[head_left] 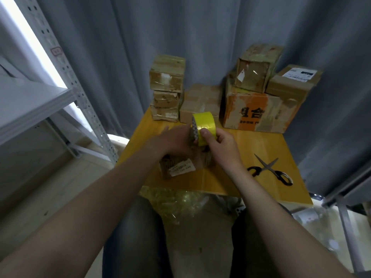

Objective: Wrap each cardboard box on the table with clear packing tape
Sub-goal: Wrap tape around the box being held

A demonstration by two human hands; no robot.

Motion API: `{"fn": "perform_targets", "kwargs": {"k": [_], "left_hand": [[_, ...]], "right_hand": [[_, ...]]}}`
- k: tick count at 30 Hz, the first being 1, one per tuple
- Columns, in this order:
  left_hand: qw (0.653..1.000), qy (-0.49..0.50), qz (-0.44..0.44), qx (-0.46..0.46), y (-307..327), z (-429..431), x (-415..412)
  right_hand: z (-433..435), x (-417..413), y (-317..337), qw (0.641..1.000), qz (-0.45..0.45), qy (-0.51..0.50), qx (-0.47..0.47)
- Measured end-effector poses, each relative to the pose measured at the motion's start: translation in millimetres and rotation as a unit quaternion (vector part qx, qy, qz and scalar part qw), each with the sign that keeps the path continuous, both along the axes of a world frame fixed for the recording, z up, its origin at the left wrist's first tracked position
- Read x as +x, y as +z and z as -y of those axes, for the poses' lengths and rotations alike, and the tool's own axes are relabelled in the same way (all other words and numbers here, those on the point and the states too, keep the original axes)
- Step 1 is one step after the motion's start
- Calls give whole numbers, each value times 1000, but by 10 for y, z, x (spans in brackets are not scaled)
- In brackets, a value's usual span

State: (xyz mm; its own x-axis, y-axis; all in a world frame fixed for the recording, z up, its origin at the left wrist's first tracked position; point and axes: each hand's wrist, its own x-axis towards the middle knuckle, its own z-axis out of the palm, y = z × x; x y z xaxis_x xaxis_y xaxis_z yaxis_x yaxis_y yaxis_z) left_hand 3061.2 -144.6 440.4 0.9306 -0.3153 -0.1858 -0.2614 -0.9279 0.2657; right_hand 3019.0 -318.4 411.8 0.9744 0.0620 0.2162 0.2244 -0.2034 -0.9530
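My right hand (219,146) grips a yellowish roll of packing tape (203,127) above the middle of the wooden table (251,141), thumb on its outer face. My left hand (174,140) touches the roll's left side; whether its fingers pinch the tape end is hidden. Below both hands sits a small cardboard box (178,167) with a white label, partly covered by my wrists. Other cardboard boxes stand at the table's back: a stack of three (166,89) on the left, a flat box (200,101) in the middle, a large orange-printed box (259,111) on the right.
Black-handled scissors (270,170) lie open on the table's right part. Two smaller boxes (257,69) (293,81) sit on the orange box. A white metal shelf (36,97) stands at the left. Crumpled clear plastic (180,199) lies under the table's front edge, by my knees.
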Motion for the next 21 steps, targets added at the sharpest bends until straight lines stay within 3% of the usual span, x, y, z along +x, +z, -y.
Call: {"fn": "perform_targets", "kwargs": {"k": [2, 12, 21], "left_hand": [[999, 19, 43, 22, -141, -13, 2], [997, -4, 30, 77, -170, 28, 53], [996, -8, 54, 68, -202, 7, 45]], "right_hand": [[-12, -2, 10, 1000, -6, -4, -5], [95, -480, 286, 999, -34, -32, 19], [125, -821, -230, 991, -125, -35, 4]]}}
